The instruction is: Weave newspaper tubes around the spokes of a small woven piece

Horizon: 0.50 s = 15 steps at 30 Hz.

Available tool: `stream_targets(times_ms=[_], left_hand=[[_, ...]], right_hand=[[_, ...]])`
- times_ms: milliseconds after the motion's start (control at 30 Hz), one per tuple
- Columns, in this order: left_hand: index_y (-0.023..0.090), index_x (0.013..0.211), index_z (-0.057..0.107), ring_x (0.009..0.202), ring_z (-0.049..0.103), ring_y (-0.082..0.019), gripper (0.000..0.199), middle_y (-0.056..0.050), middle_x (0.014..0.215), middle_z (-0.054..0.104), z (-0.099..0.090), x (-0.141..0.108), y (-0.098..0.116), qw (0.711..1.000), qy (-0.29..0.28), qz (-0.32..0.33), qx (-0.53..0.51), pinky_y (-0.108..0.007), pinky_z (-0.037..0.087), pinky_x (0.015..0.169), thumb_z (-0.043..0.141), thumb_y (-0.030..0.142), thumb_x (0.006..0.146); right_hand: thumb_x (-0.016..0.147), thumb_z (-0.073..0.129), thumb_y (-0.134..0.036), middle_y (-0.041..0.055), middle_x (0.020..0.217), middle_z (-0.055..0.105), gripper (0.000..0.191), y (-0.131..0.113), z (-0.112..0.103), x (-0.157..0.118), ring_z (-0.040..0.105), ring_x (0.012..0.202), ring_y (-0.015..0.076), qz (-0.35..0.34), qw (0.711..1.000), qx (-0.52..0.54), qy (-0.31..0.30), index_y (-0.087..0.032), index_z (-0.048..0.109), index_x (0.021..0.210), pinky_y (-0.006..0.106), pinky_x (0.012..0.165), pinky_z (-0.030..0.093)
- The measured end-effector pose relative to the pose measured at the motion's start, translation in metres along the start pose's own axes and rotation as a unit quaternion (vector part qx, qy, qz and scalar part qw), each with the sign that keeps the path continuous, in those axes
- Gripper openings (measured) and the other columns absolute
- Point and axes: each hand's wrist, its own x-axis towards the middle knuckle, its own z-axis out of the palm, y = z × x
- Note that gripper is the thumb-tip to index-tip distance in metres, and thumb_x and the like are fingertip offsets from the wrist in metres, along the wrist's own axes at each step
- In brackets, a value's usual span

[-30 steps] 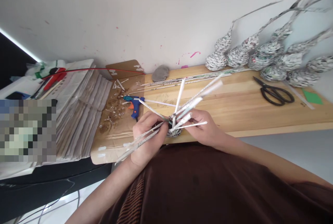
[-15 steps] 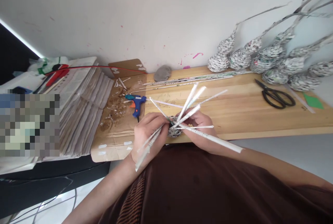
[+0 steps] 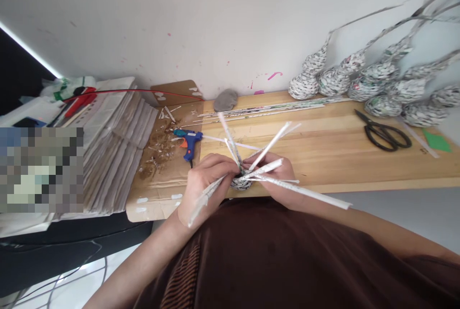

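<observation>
A small round piece woven from rolled newspaper (image 3: 241, 184) is between my hands at the table's front edge. Several white paper strips (image 3: 309, 194) stick out of it in different directions. My left hand (image 3: 212, 182) is closed on its left side, with fingertips at the dark opening and one strip lying across the back of the hand. On the other side, my right hand (image 3: 278, 175) is closed around the woven piece; its fingertips are partly hidden behind the strips.
A blue glue gun (image 3: 192, 143) lies on cardboard at the left, beside stacked newspapers (image 3: 118, 146). Long paper rods (image 3: 266, 108) and a grey stone (image 3: 225, 100) lie behind. Black scissors (image 3: 386, 135) and several woven gourd shapes (image 3: 366, 84) are at the right.
One paper strip that leaned up and to the right now stands on the left side of the opening. My hands keep their hold on the woven piece.
</observation>
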Motion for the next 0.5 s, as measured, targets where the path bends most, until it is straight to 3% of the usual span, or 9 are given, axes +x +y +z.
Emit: stream_targets(times_ms=[200, 333, 500], left_hand=[[0.023, 0.095, 0.075, 0.093, 0.068, -0.015, 0.022, -0.004, 0.100, 0.075, -0.0024, -0.0004, -0.0008, 0.999, -0.022, 0.024, 0.022, -0.028, 0.054, 0.086, 0.060, 0.007, 0.091], [0.023, 0.092, 0.075, 0.090, 0.069, -0.015, 0.021, -0.004, 0.097, 0.076, -0.0008, 0.0008, -0.0002, 0.999, -0.002, 0.024, 0.024, -0.028, 0.055, 0.084, 0.060, 0.008, 0.091], [0.022, 0.089, 0.071, 0.085, 0.067, -0.016, 0.021, -0.002, 0.088, 0.074, 0.0001, -0.0010, 0.0017, 0.999, -0.003, 0.002, 0.039, -0.029, 0.053, 0.081, 0.056, 0.006, 0.091]], right_hand=[[0.076, 0.077, -0.018, 0.0039, 0.094, 0.077, 0.017, -0.0047, -0.0035, -0.0061, 0.073, 0.086, 0.0209, -0.040, 0.997, -0.057, -0.040, -0.023, 0.077, 0.092, 0.034, 0.079, 0.061], [0.077, 0.078, -0.024, 0.0048, 0.095, 0.078, 0.016, -0.0035, -0.0054, -0.0065, 0.074, 0.088, 0.0232, -0.011, 0.999, -0.022, -0.045, -0.024, 0.078, 0.093, 0.037, 0.080, 0.062], [0.075, 0.084, -0.030, 0.0039, 0.091, 0.078, 0.018, 0.0022, -0.0035, -0.0078, 0.074, 0.087, 0.0224, -0.028, 0.999, -0.003, -0.047, -0.025, 0.079, 0.091, 0.038, 0.082, 0.062]])
